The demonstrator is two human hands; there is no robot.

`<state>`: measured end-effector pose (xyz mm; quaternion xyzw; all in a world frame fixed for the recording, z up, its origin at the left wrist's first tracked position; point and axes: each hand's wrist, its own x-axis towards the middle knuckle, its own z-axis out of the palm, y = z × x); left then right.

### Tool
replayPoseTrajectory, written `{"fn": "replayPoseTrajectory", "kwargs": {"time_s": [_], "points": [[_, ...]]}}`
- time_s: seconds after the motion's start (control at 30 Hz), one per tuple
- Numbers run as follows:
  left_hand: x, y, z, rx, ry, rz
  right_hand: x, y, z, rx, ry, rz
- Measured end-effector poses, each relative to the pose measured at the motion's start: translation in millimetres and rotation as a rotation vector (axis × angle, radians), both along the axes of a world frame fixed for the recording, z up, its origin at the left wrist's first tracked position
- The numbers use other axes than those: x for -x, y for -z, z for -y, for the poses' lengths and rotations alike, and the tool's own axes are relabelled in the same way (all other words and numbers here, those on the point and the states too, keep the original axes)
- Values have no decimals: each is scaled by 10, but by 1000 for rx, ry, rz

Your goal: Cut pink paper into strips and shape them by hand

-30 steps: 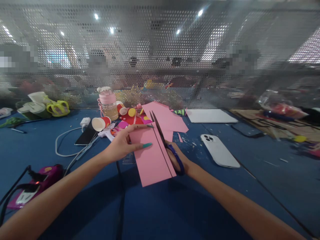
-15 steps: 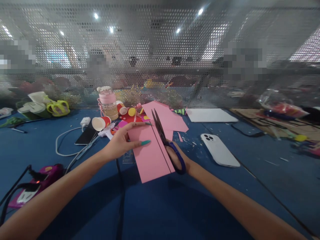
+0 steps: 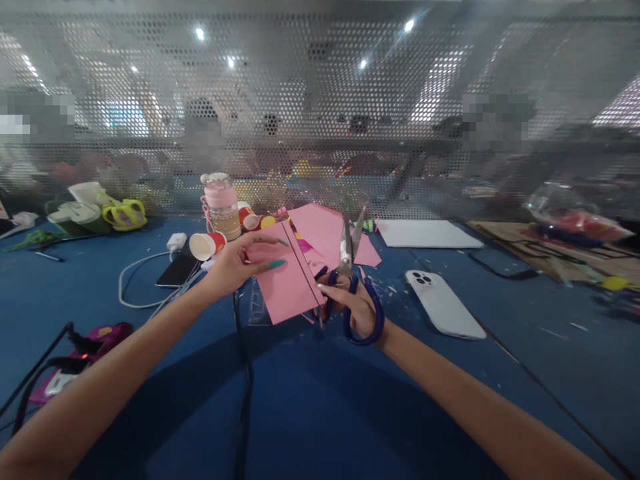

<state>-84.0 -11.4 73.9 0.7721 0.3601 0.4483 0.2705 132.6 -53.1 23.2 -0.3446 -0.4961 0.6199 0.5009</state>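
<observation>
your left hand [image 3: 227, 267] pinches the pink paper sheet [image 3: 285, 280], thumb under, fingers pressed on top, holding it up off the blue table [image 3: 320, 413] at a tilt. a dark line runs along the sheet near its right edge. your right hand [image 3: 353, 307] has its fingers closed through the blue loops of the scissors [image 3: 350, 280], blades pointing up and slightly parted, just beside the sheet's right edge, not on it. the paper looks light and floppy, likely to bend or tear if gripped at a corner; better held flat near the line so it stays stiff. scissors are rigid, handled by the loops. more pink paper [image 3: 325, 233] lies behind, a white phone [image 3: 443, 303] to the right, and a pink-lidded bottle [image 3: 220, 203] with paper cups [image 3: 207, 245] to the left.
</observation>
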Motion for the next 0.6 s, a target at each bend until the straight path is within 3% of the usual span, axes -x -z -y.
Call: {"fn": "replayPoseTrajectory", "kwargs": {"time_s": [0.13, 0.3, 0.47, 0.6], "points": [[-61, 43, 13, 46, -14, 129, 18, 46, -1, -63, 53, 56], [-184, 150, 121, 285, 103, 174, 75, 47, -14, -83, 170, 43], [-252, 259, 183, 102, 86, -9, 103, 40, -19, -118, 251, 101], [-189, 236, 107, 45, -57, 69, 131, 41, 10, -117, 247, 108]]}}
